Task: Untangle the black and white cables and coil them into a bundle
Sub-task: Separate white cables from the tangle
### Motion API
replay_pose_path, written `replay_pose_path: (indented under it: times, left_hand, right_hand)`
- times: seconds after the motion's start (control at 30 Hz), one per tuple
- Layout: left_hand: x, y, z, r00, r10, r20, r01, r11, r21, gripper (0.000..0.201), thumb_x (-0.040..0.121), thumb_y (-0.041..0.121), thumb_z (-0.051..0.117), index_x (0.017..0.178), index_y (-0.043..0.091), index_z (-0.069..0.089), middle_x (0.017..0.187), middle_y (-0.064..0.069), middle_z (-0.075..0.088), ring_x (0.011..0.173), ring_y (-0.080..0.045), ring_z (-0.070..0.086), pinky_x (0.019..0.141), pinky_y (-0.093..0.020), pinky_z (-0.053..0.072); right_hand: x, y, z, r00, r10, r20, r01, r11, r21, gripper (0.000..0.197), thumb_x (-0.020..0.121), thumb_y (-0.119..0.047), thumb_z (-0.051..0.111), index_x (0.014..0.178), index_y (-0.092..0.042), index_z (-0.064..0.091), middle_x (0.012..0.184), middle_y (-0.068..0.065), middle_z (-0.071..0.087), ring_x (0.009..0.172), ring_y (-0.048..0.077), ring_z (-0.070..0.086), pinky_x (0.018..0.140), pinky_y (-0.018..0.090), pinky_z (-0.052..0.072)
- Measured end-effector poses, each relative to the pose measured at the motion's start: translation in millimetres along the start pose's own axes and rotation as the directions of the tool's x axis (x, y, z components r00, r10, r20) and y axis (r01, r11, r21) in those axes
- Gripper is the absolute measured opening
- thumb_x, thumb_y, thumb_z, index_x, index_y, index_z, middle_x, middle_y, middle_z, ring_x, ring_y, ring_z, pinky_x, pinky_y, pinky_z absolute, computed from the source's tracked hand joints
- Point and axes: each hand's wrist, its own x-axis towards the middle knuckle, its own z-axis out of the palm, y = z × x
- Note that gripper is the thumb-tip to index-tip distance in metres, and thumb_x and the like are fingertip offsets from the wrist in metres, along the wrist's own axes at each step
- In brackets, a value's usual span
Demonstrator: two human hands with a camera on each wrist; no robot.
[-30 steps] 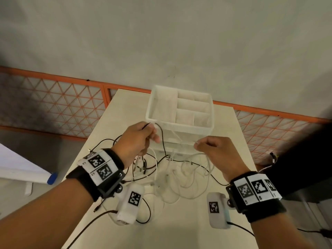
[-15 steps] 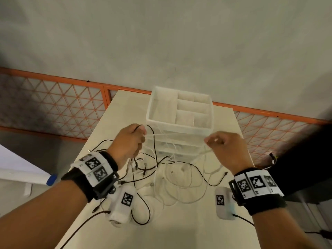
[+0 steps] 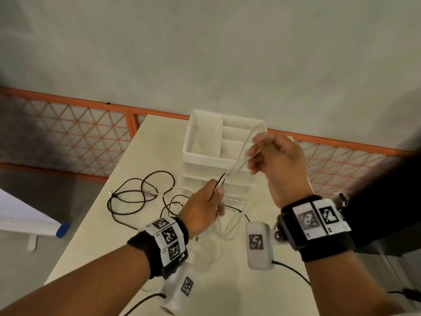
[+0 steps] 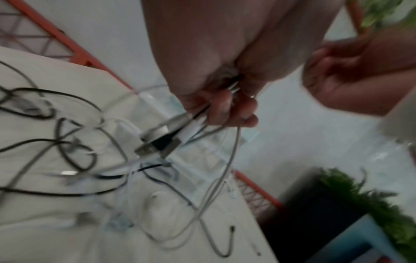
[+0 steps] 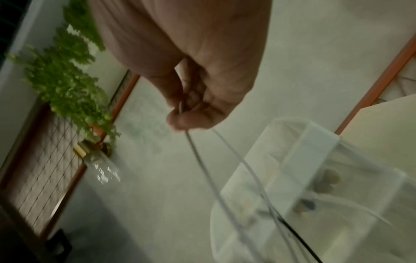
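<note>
I am standing at a pale table [image 3: 127,226] beside a wall with an orange lattice panel [image 3: 68,137]. A white plastic organiser box [image 3: 200,144] with open compartments is standing at the table's far end. A black cable [image 3: 136,195] is lying in loose loops on the table to the left, tangled with white cable [image 3: 230,226] that is trailing down beneath my hands. My right hand [image 3: 280,165] is raised in front of the box, its thumb and fingers pinching a loop of white cable. My left hand [image 3: 202,210] is lower and nearer me, its fingers curling round a bunch of black and white strands; in the left wrist view, two USB plugs [image 4: 157,142] are hanging just below that grip.
</note>
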Motion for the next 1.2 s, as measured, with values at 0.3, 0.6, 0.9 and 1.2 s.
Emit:
replay_pose_path:
  times: [0.3,0.6,0.9,1.2]
  left_hand:
    - [10,-40,-52,0.883,-0.398,-0.249,0.392,0.917,-0.074,0.026,0.101,0.020,0.038,0.084,0.012,0.056,0.080,-0.005,0.066,0.050,-0.015,0.042,0.039,-0.021,0.028]
    - [7,74,-65,1.000,-0.018,0.021,0.023,0.952,-0.306,0.040,0.094,0.054,0.051,0.106,0.016,0.057,0.095,0.002,0.074,0.055,-0.006,0.044,0.052,-0.023,0.037]
    - [3,-9,-58,0.975,-0.190,-0.116,0.210,0.956,0.202,0.045,0.097,0.048,0.049,0.068,0.017,0.064,0.072,0.000,0.071,0.061,-0.015,0.053,0.059,-0.029,0.040]
    - [7,49,-105,0.953,-0.207,-0.221,0.089,0.889,-0.449,0.031,0.096,0.038,0.057,0.074,0.016,0.057,0.054,0.001,0.052,0.042,-0.011,0.026,0.038,-0.022,0.021]
  right_hand:
    - [16,2,-40,0.968,-0.081,-0.236,0.003,0.950,-0.312,0.026,0.096,-0.012,0.058,0.082,-0.026,0.075,0.055,-0.016,0.053,0.049,0.004,0.041,0.053,0.025,0.034]
    - [-5,-1,-2,0.946,-0.177,0.271,0.273,0.887,-0.372,0.016,0.096,-0.030,0.067,0.090,-0.039,0.078,0.092,0.017,0.076,0.093,0.054,0.062,0.081,0.064,0.053]
    - [20,-9,-40,0.883,-0.440,-0.162,0.343,0.842,-0.417,0.014,0.097,-0.032,0.065,0.087,-0.040,0.071,0.069,0.016,0.059,0.061,0.013,0.044,0.055,0.022,0.039]
    - [0,136,-102,0.892,0.343,-0.294,-0.417,0.374,-0.828,0.033,0.095,-0.041,0.057,0.083,-0.016,0.074,0.098,0.012,0.076,0.094,0.035,0.067,0.075,0.029,0.041]
